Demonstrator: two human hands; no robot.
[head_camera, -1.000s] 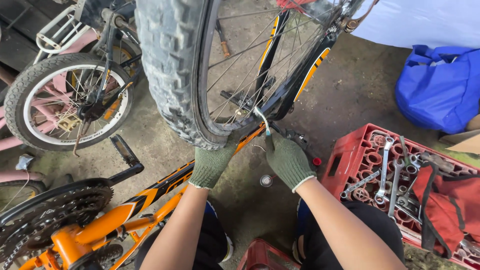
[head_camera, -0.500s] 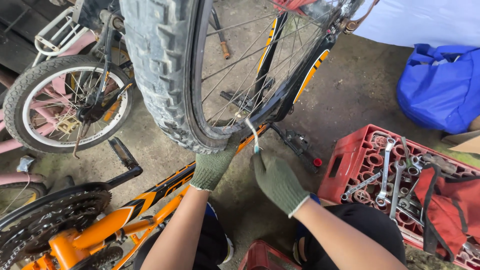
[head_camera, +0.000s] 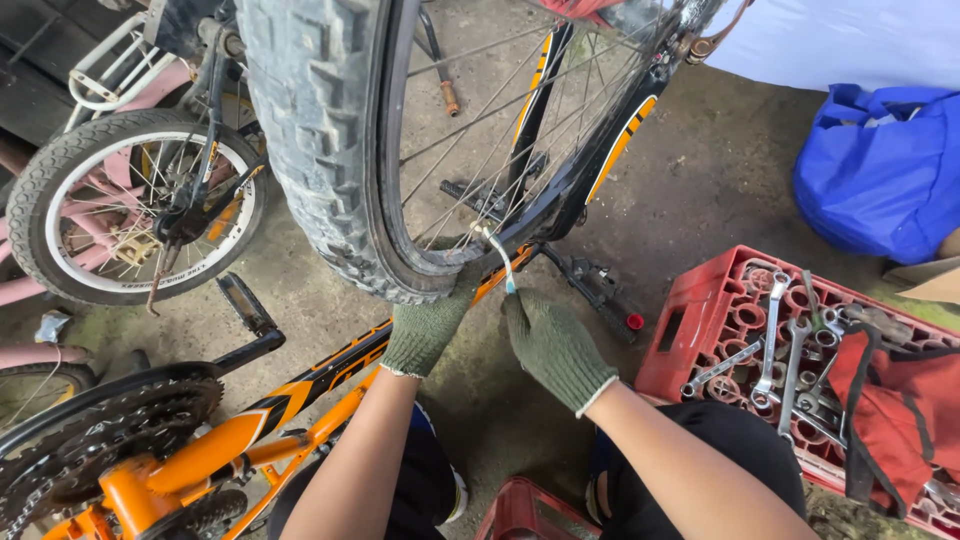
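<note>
Right hand (head_camera: 556, 345) lower, off tyre (head_camera: 320, 150)

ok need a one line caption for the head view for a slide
Two gloved hands, left hand on the knobby tyre and right hand levering a thin tool at the rim.

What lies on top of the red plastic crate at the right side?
On the red crate lie several metal wrenches and a red bag. The bag covers part of the crate, so whatever lies under it cannot be seen.
</note>
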